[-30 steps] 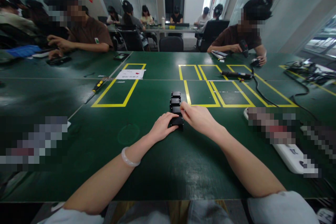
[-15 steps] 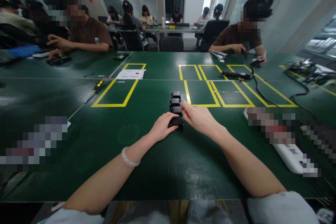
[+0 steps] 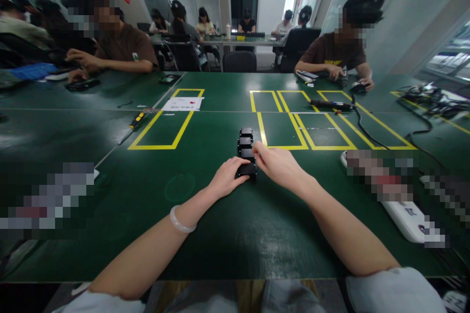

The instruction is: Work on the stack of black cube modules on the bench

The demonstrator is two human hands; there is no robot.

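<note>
Four small black box-shaped blocks (image 3: 246,142) stand in a row that runs from near to far on the green worktop (image 3: 220,244), in front of me at the middle. My left hand (image 3: 226,177) comes in from the near left, a pale bracelet (image 3: 179,222) around its wrist. Its fingers grasp the nearest block (image 3: 247,171), thumb along the near side and forefinger at the far side. My right hand (image 3: 281,164) is at the right side of the row, beside the second block from me, its fingers curled in; I cannot tell whether they pinch anything.

Beyond the blocks, yellow tape outlines (image 3: 157,147) mark the worktop to left and right. A white sheet (image 3: 183,103) lies across the left outline, with a yellow-and-black screwdriver (image 3: 137,120) just left of it. On the far right, a black corded tool (image 3: 332,105) lies across the tape, near tangled cables (image 3: 436,100). Nearer on the right is a white, partly blurred bar (image 3: 406,215). Across from me sit two people in brown shirts, one at left (image 3: 127,46) and one at right (image 3: 323,54), both handling dark items.
</note>
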